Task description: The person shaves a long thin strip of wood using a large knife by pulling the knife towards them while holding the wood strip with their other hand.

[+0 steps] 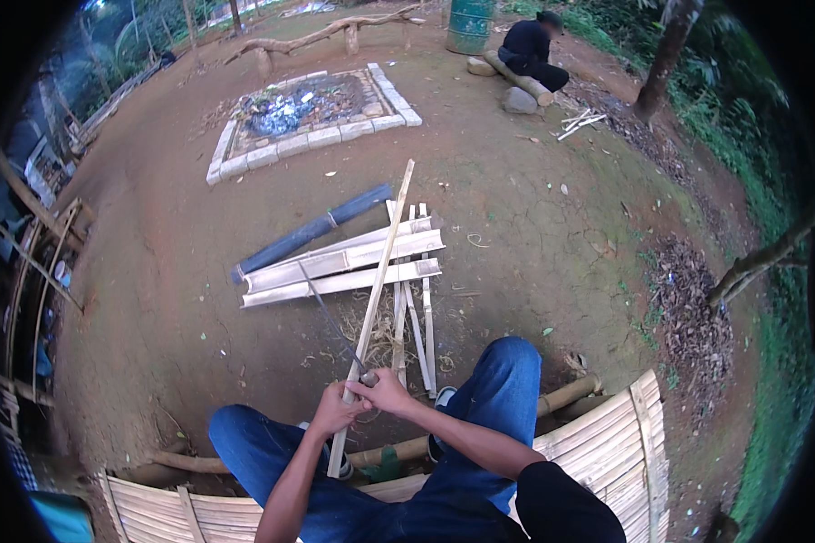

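Note:
A long split bamboo strip point(383, 276) slants up from between my knees, past the pile on the ground. My left hand point(334, 411) is closed around its lower part. Just right of it, my right hand point(385, 395) grips the handle of a long, thin-bladed knife point(331, 319). The dark blade points away and to the left, with its base close to the strip. Both hands nearly touch; whether the edge meets the strip cannot be made out. Beyond them lie split bamboo halves point(349, 258), narrower strips point(427, 330) and a dark bamboo pole point(312, 233).
Thin shavings point(385, 333) litter the dirt by my feet. I sit on a bamboo-slat bench point(607, 443). Farther off are a block-edged fire pit point(312, 140), a log rail point(321, 34) and a green drum point(469, 27). A person point(530, 50) sits on a log at back right.

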`<state>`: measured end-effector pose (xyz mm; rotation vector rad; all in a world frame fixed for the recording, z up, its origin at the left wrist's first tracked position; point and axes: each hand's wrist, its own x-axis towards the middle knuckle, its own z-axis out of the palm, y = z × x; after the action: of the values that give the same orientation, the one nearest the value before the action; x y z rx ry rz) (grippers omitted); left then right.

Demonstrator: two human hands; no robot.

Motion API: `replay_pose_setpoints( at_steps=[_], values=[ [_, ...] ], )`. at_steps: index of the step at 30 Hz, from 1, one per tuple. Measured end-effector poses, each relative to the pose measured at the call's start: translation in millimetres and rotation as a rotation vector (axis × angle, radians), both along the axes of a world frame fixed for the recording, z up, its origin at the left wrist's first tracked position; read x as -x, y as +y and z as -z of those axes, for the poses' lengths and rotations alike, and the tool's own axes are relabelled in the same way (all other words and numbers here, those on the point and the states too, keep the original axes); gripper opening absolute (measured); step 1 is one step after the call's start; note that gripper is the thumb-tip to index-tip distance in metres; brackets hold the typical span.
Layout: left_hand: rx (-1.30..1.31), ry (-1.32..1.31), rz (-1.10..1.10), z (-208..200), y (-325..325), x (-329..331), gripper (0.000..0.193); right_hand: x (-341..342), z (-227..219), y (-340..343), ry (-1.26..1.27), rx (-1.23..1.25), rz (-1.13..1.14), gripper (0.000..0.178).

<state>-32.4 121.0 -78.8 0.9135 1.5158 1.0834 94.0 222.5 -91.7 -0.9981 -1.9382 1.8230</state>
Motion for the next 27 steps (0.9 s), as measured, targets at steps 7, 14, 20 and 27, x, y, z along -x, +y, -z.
replay_pose_setpoints(
  at_steps=[7, 14, 20, 27],
  values=[
    [0.134, 0.033, 0.032, -3.8, 11.1, -1.8, 0.030, 2.4, 10.0, -12.6, 0.138, 0.774, 0.290, 0.024],
    [-0.095, 0.255, 0.031, -9.9, 11.1, -6.1, 0.048, -1.3, 0.7, -13.7, 0.241, 0.708, 0.317, 0.019],
    [-0.193, 0.564, -0.037, -37.2, 14.6, -4.6, 0.057, -3.4, -13.2, -8.4, 0.328, 0.126, 0.299, 0.022],
    [-0.016, 0.755, -0.296, -12.7, 5.4, -13.3, 0.039, -6.9, -27.8, 7.2, 0.315, -0.265, 0.305, 0.022]
  ],
)
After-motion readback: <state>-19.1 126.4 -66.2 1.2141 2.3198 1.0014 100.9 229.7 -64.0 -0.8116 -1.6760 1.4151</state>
